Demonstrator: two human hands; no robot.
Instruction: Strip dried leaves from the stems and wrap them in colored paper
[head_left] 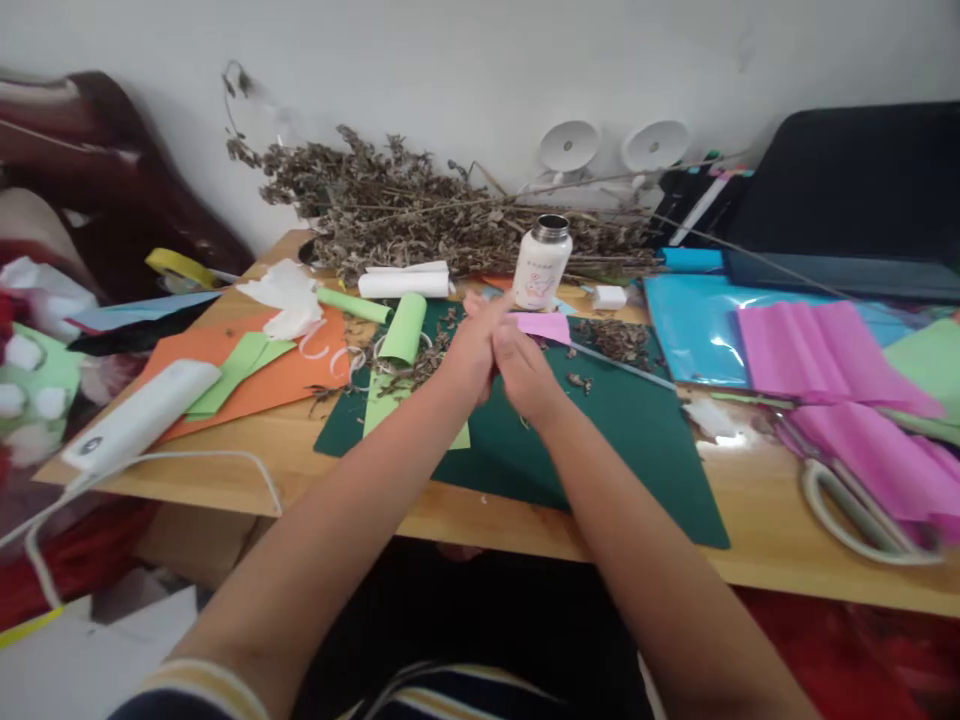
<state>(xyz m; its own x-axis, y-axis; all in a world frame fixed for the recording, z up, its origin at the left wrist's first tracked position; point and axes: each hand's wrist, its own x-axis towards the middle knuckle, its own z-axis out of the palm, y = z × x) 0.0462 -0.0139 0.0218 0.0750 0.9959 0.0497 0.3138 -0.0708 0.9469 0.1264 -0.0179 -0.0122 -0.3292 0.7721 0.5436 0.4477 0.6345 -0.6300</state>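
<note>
My left hand (478, 348) and my right hand (527, 378) are pressed together above the dark green mat (622, 430). The fingers are closed against each other; whatever lies between the palms is hidden. Just beyond them is a pink paper piece (546, 327), and behind it a white bottle (541, 268) stands upright without a lid. Crumbled dry leaves (619, 340) lie on the mat to the right, with more around the left hand. A rolled green paper (403, 328) sits to the left of my hands.
Dried leafy stems (390, 205) stretch along the wall. Left are orange paper (232, 350), crumpled tissue (289, 300) and a white corded device (142, 415). Right are a blue packet (694, 335), pink crepe paper (817, 345) and scissors (862, 510). A thin stick (622, 365) crosses the mat.
</note>
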